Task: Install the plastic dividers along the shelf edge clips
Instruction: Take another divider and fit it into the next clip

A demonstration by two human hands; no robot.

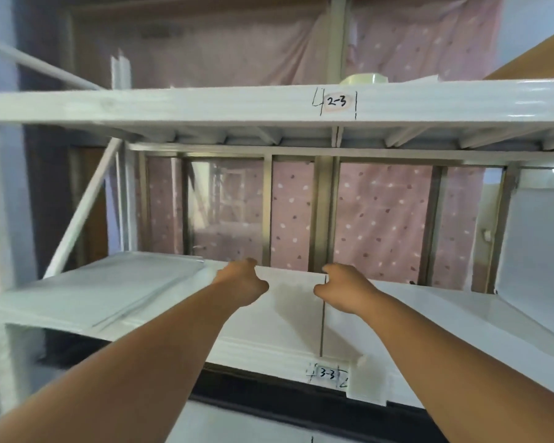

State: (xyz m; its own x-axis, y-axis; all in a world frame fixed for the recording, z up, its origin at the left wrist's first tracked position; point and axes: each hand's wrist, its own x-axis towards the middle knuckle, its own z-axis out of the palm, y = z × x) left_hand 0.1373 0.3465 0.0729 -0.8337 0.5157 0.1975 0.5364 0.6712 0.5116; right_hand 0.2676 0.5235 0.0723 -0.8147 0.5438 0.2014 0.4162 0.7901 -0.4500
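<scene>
Both my arms reach over the white middle shelf (429,318) toward its back edge. My left hand (242,282) and my right hand (343,289) sit side by side there, fingers curled, on either side of a dark seam line (323,327). Whether they grip a clear piece is not visible. A stack of clear plastic dividers (115,289) lies flat on the left part of the shelf. A small clear plastic clip piece (367,383) hangs on the front shelf edge beside the label "3-3" (327,374).
An upper shelf beam marked "2-3" (336,102) runs overhead, with a roll of tape (363,79) on it. A white diagonal brace (84,209) stands at the left. A white panel (538,244) closes the right side. Pink dotted cloth hangs behind.
</scene>
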